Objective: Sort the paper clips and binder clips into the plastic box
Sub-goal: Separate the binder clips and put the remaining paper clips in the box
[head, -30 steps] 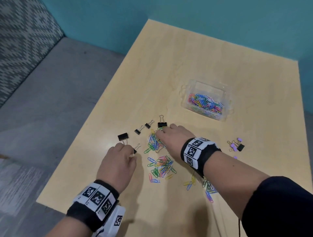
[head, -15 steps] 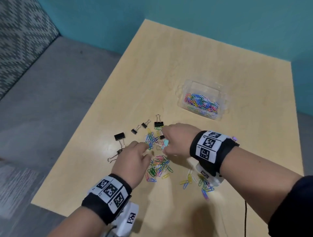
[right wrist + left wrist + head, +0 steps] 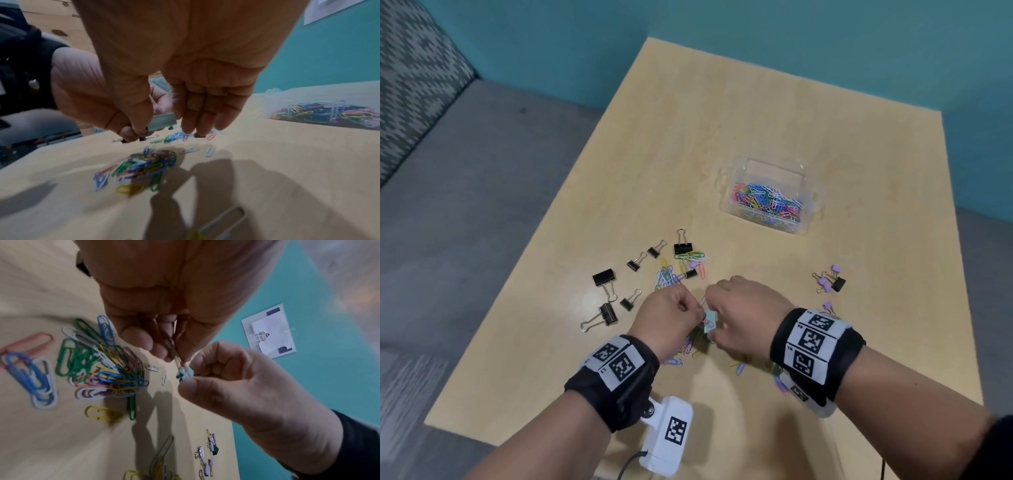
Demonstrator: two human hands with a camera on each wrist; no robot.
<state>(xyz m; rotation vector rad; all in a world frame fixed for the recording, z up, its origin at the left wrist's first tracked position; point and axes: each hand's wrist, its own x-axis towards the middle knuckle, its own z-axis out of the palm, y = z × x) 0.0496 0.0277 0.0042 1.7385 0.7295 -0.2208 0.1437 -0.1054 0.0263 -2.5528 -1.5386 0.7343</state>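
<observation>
My right hand [image 3: 714,325] holds a pale teal binder clip [image 3: 711,320] a little above the table, thumb on one side and fingers on the other [image 3: 162,121]. My left hand [image 3: 697,313] meets it and pinches a thin wire piece [image 3: 173,352] at that clip; I cannot tell whether it is a handle or a caught paper clip. Under both hands lies a pile of coloured paper clips [image 3: 102,369]. The clear plastic box [image 3: 774,169], with many paper clips in it, stands farther back to the right.
Several black binder clips [image 3: 604,277] lie left of my hands, with another paper clip pile [image 3: 667,277] beside them. Small purple binder clips [image 3: 827,282] sit to the right. The table's left edge [image 3: 524,270] drops to a grey floor.
My right hand lifted the teal binder clip off the paper clip pile. My left hand left the black binder clips, moved right and took hold at that clip.
</observation>
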